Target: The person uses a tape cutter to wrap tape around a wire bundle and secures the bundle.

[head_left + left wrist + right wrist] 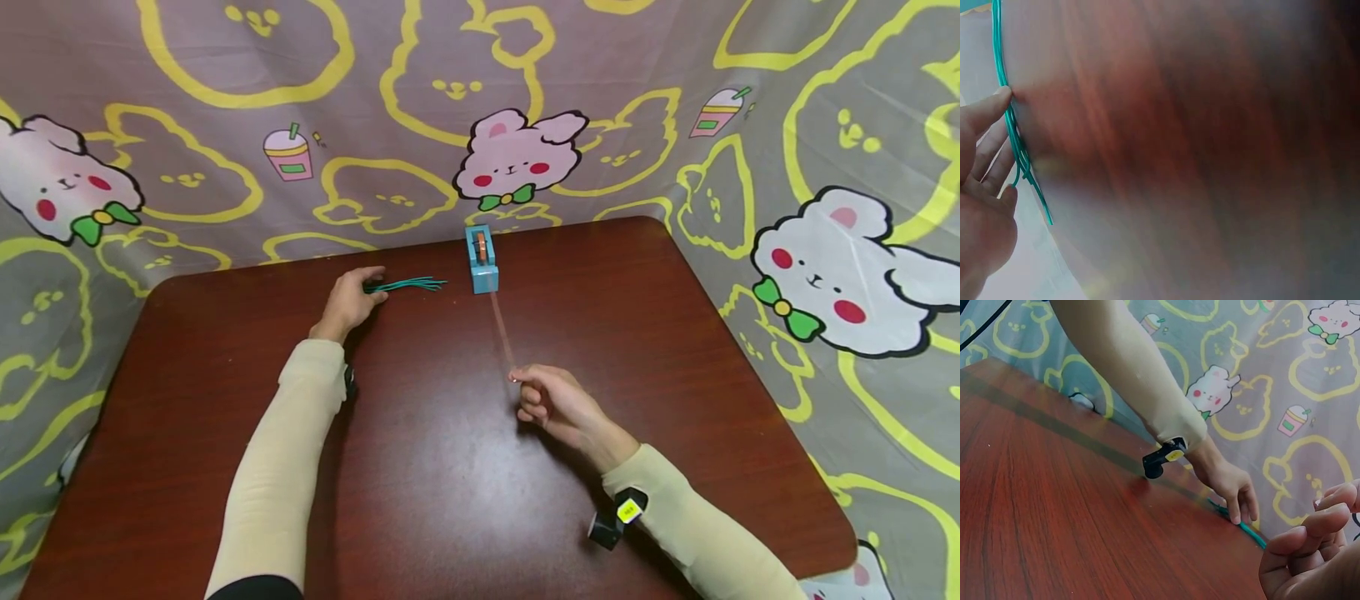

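- Far left, a cream sleeve (277, 467) runs up the table (427, 483), whose near edge is cut off; a wrist camera (350, 382) is mostly hidden behind the cuff.
- The left hand (348, 302) curves, partly spread, around a bundle of green wires (411, 284): they pass between thumb and fingers near the table's far side. How firm the hold is, I cannot tell; in the left wrist view the hand is cropped and the tabletop blurred.
- Right of the wires' loose ends stands a blue tape dispenser (485, 282) at the far edge, with an orange-brown tape roll (482, 247) in its open well, partly hidden by the walls.
- A see-through tape strip (502, 329), faint against the wood, stretches from the dispenser towards the right hand (558, 406).
- That hand pinches the strip's end, its other fingers curled in; the right wrist view crops it, and the strip is hard to make out there.
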{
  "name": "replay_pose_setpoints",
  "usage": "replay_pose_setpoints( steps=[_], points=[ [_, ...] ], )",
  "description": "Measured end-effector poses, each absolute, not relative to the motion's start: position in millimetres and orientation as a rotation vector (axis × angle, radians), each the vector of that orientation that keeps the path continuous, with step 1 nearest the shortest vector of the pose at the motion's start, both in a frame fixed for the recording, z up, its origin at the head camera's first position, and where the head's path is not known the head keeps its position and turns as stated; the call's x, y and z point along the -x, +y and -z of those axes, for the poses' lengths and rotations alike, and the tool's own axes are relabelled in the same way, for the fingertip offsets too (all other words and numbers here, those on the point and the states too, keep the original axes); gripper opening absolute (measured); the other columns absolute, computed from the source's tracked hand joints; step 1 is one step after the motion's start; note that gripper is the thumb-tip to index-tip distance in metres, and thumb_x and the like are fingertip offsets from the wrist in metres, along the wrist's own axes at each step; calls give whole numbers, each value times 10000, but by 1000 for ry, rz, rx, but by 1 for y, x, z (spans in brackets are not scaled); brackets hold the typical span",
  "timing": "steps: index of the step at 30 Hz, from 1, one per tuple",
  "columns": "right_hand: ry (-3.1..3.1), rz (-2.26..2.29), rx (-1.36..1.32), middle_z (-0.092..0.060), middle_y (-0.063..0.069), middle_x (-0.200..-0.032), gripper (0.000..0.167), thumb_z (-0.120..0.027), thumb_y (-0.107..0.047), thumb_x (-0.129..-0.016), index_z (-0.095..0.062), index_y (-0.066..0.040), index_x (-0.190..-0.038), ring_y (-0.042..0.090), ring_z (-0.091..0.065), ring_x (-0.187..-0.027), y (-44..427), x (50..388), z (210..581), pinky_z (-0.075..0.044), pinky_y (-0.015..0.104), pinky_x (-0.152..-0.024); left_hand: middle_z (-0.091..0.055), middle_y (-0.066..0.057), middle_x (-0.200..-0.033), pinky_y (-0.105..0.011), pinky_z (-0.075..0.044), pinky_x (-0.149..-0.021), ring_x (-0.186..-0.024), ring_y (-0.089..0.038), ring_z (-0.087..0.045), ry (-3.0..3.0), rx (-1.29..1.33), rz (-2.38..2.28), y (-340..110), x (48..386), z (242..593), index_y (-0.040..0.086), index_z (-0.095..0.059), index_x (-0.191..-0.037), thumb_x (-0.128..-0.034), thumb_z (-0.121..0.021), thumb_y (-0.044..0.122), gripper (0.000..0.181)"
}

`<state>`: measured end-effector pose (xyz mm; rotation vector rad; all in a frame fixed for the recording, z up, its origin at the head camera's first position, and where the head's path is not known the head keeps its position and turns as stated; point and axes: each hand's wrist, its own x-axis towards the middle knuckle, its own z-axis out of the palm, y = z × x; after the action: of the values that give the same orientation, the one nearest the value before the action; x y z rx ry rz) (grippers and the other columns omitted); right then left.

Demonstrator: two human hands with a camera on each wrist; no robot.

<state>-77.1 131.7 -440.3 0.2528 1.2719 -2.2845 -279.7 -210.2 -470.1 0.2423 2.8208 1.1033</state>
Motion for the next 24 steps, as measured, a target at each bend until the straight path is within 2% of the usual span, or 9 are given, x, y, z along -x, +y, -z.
replay_pose_setpoints(
  steps=[7, 13, 19, 24],
  points=[
    [1289, 2274, -257, -420, -49, -555, 207, -519, -54, -990, -679, -98, -866, 67, -342, -437, 132, 77, 440, -362, 253, -546, -627, -197, -1247, -493, -404, -1033, -1204, -356, -540, 2879, -280, -1042, -207, 281, 470, 11, -540, -1428, -963, -686, 67, 490],
    [1280, 2272, -260, -416, -55, -553, 200, -520, -53, -984, -676, -98, -868, 66, -341, -433, 132, 78, 440, -360, 250, -542, -641, -181, -1123, -480, -451, -928, -1061, -340, -583, 2936, -321, -942, -206, 282, 469, -7, -651, -1288, -968, -681, 75, 333],
    [1277, 2278, -273, -413, -57, -550, 187, -523, -53, -980, -670, -90, -869, 66, -337, -431, 131, 78, 441, -355, 248, -540, -628, -205, -1108, -495, -449, -956, -1076, -375, -580, 2950, -443, -809, -206, 285, 467, -33, -706, -1101, -984, -647, 53, 156],
    [1290, 2268, -275, -401, -55, -562, 174, -532, -56, -980, -663, -95, -873, 75, -332, -439, 131, 78, 442, -372, 252, -552, -617, -228, -1051, -505, -455, -936, -1042, -394, -576, 2961, -540, -659, -203, 286, 467, -65, -670, -1059, -1005, -586, 19, 130]
  ],
)
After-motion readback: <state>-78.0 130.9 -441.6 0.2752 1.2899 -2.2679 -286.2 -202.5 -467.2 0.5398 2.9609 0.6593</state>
